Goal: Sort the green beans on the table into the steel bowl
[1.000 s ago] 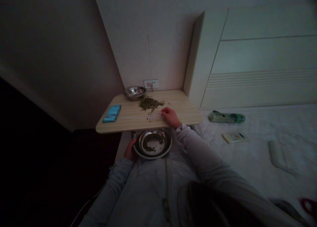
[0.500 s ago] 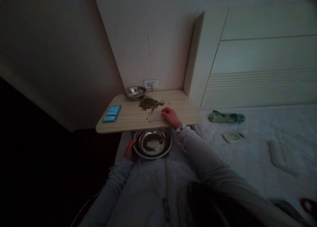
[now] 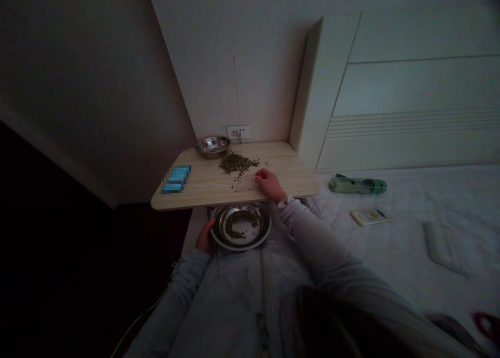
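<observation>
My left hand (image 3: 205,238) is closed on the left rim of a steel bowl (image 3: 259,240) at my lap, just below the table edge. Small dark-green grains, perhaps mung beans (image 3: 236,233), lie in a curve on the bowl's bottom. My right hand (image 3: 269,185) is over the tabletop, its fingers pinching a thin, see-through sheet (image 3: 246,183) whose exact kind I cannot make out. Beyond the sheet, a heap of the same green grains (image 3: 234,163) spreads on the wood, with a few stray ones trailing toward me.
A second steel bowl (image 3: 213,148) stands at the back left of the wooden table (image 3: 203,191). A blue-screened, blurred-out device (image 3: 176,179) lies on the left. On the bed are a green bottle (image 3: 357,184), a phone (image 3: 370,216) and a pale pouch-like item (image 3: 445,247).
Barely anything differs. The see-through sheet under my right hand looks fainter and slightly shifted. My left hand and the bowl have stayed in place.
</observation>
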